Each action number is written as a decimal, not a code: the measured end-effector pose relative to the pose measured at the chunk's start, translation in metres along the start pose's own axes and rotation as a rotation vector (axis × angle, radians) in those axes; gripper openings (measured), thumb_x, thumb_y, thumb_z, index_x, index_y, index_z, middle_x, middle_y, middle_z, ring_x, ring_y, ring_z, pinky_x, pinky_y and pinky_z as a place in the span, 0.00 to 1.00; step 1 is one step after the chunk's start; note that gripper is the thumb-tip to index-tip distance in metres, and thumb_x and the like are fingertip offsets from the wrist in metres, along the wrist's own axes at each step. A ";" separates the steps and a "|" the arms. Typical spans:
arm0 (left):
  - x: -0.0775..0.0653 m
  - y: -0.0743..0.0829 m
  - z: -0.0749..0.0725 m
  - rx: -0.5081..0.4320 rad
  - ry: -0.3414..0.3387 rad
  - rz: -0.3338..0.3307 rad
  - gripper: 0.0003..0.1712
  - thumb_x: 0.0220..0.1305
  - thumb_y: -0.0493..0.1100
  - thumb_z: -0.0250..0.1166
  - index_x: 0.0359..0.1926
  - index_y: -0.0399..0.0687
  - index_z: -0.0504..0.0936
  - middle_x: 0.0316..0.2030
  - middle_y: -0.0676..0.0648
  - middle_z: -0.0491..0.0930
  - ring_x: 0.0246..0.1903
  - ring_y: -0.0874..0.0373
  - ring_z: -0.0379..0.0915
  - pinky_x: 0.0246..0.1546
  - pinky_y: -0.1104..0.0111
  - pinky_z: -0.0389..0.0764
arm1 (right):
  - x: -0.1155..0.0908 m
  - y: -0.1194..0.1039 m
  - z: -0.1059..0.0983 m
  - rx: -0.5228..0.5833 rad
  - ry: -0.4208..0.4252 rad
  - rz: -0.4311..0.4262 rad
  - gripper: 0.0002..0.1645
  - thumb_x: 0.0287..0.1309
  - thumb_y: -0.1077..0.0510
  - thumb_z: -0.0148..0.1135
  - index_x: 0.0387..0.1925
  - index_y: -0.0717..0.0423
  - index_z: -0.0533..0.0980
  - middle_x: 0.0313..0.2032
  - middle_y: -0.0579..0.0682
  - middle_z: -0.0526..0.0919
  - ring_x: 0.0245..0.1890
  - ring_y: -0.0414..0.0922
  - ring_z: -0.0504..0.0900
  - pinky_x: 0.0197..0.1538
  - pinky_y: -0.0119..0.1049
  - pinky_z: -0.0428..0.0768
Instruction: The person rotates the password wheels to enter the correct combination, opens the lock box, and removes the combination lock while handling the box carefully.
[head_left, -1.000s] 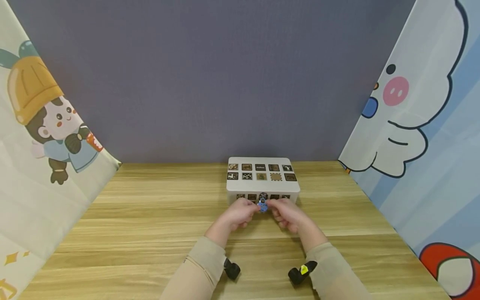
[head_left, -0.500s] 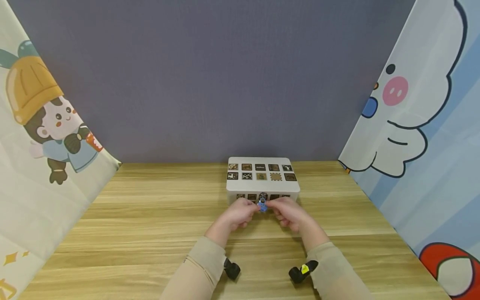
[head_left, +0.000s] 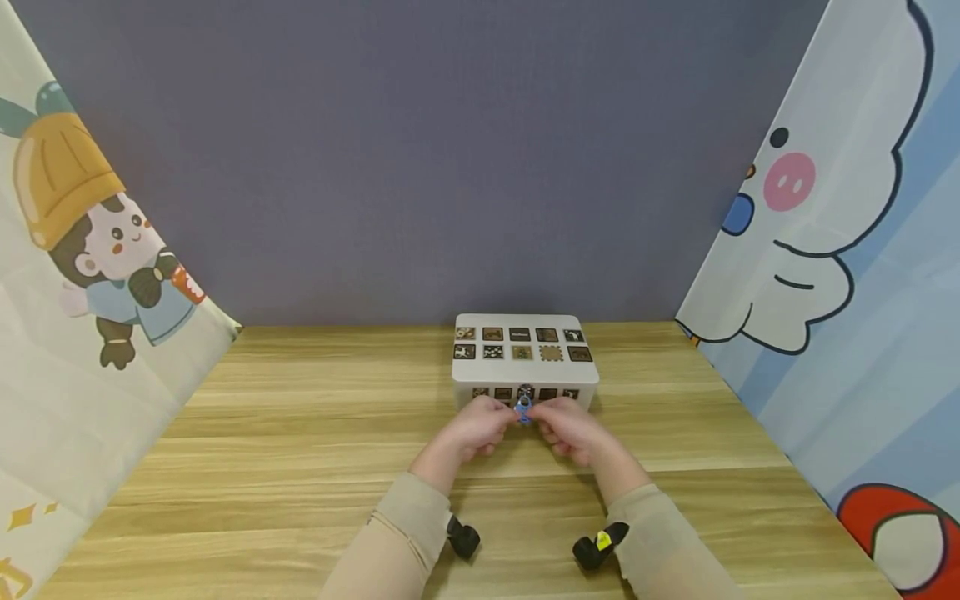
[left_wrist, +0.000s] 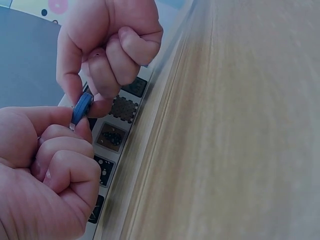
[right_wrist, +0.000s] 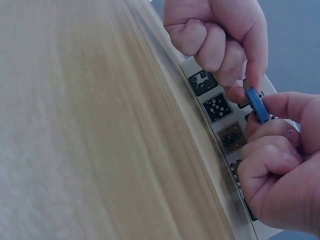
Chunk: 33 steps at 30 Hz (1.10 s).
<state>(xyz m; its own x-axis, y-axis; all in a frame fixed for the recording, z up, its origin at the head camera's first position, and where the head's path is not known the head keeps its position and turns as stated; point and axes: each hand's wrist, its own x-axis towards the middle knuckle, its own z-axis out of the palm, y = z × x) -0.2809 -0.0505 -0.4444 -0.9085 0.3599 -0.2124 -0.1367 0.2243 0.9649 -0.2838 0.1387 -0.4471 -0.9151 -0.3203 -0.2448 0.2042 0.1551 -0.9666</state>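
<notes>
A small blue padlock with a metal shackle is at the clasp on the front of a white box printed with square pictures. My left hand pinches the padlock's left side between thumb and forefinger. From the other side, my right hand pinches it too. The left wrist view shows the padlock body edge-on between both hands' fingertips. In the right wrist view the blue body is likewise between them, the other fingers curled in. Whether the shackle is latched I cannot tell.
The box stands on a wood-grain table, near its back edge and a grey backdrop. Printed cloth panels with cartoon figures flank the table on the left and right. Small black wrist cameras hang under both sleeves.
My right hand has shifted slightly left, its fingertips further over the padlock. The padlock has turned a little between the fingers. My left hand and the box stay nearly still.
</notes>
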 end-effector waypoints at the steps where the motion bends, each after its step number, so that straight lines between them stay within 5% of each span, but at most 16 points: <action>1: 0.000 0.000 0.000 -0.003 0.000 -0.002 0.16 0.64 0.45 0.58 0.42 0.36 0.81 0.10 0.56 0.59 0.08 0.64 0.51 0.09 0.74 0.58 | 0.000 0.000 0.000 0.006 -0.001 0.001 0.20 0.57 0.51 0.60 0.31 0.69 0.74 0.12 0.42 0.59 0.11 0.37 0.53 0.12 0.28 0.54; 11: -0.001 0.001 0.000 -0.015 0.001 -0.014 0.16 0.63 0.47 0.60 0.42 0.37 0.81 0.09 0.56 0.57 0.07 0.64 0.51 0.08 0.73 0.57 | 0.002 0.002 0.001 0.020 -0.004 0.010 0.18 0.57 0.52 0.59 0.20 0.60 0.68 0.11 0.43 0.58 0.10 0.38 0.52 0.12 0.29 0.53; 18: 0.002 -0.002 0.001 -0.019 -0.003 0.004 0.18 0.61 0.47 0.62 0.42 0.34 0.81 0.09 0.57 0.57 0.08 0.64 0.50 0.08 0.73 0.57 | 0.001 0.002 0.003 0.029 0.002 0.012 0.17 0.56 0.52 0.60 0.27 0.65 0.74 0.11 0.42 0.57 0.10 0.38 0.52 0.12 0.28 0.52; 33: 0.000 -0.001 0.000 0.010 0.009 0.025 0.16 0.62 0.46 0.61 0.41 0.37 0.82 0.10 0.56 0.60 0.08 0.64 0.52 0.09 0.74 0.59 | 0.001 0.002 0.005 0.052 -0.018 0.014 0.17 0.58 0.52 0.58 0.24 0.63 0.71 0.11 0.42 0.58 0.10 0.37 0.51 0.11 0.28 0.52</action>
<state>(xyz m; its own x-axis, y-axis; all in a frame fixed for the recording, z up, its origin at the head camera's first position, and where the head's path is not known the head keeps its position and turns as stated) -0.2803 -0.0503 -0.4455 -0.9153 0.3571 -0.1864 -0.1095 0.2247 0.9683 -0.2831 0.1343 -0.4493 -0.9057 -0.3354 -0.2595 0.2356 0.1109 -0.9655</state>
